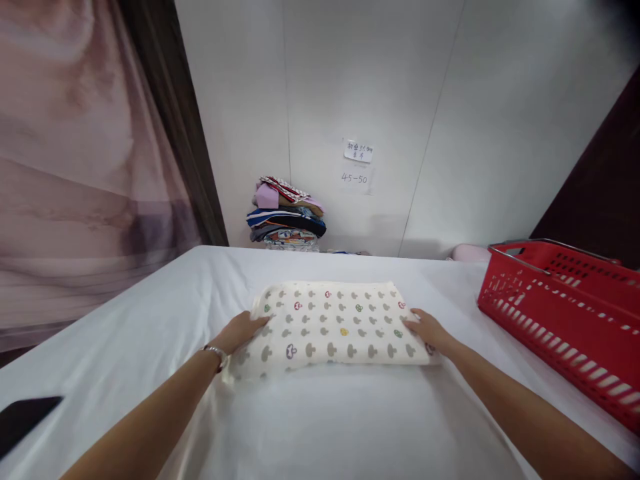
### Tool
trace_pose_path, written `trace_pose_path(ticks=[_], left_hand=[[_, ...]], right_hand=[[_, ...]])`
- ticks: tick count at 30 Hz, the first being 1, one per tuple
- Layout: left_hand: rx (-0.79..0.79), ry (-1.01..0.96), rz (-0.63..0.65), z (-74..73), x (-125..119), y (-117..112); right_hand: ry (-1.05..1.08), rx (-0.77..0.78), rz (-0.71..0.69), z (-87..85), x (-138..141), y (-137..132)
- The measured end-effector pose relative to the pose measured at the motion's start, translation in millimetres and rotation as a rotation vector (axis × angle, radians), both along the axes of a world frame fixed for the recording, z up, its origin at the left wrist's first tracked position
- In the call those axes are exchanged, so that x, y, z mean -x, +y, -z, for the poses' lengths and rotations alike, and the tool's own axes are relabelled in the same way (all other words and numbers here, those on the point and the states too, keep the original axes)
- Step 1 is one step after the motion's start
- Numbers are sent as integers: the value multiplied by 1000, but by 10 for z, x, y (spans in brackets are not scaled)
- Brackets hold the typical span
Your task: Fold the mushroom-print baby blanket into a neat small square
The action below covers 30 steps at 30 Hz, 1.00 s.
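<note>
A cream cloth (pixel 335 327) with small grey and coloured mushrooms printed on it lies as a wide rectangle on the white-covered table. My left hand (pixel 243 331) grips its left edge, fingertips over the fabric and the rest of the grip hidden beneath the hand. At the opposite edge my right hand (pixel 430 330) is closed on the cloth in the same way. The near edge of the fabric hangs slightly uneven, lower on the left side. A bracelet circles my left wrist.
A red perforated basket (pixel 560 320) with a metal handle stands at the right. Against the back wall rises a stack of folded fabrics (pixel 287 217). A dark flat object (pixel 25 417) lies at the near left. Paper notes (pixel 358 152) hang on the wall; a pink curtain (pixel 75 167) hangs left.
</note>
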<state>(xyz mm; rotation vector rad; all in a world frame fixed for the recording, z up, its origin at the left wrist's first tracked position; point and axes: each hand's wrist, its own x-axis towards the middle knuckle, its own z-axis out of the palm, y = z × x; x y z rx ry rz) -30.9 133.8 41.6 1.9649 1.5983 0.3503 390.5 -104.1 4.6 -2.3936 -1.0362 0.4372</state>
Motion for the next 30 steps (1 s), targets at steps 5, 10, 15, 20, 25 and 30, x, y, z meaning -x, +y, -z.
trace_pose_path(ticks=[5,10,15,20,25,30], left_hand=[[676,-560,158,-24,35,-1119],[822,-517,95,54,-10,-1927],[642,-508,13,88,137,-1804],[182,-411,-38,77,126,-1460],[-74,-202,-38,104,-123,-1321],[-140,-59,-18,169,-245,-1300]], right_hand=[[-231,-6,74,-230,-491,-228],[-326,229,78,-49,-635,-400],[-511,26,-124,7,-121,-387],[-329,-153,-447,-214,1043,-366],[-222,-35,-983,-301,1968,-498],[-262,29,-1073,-222,2049,-579]])
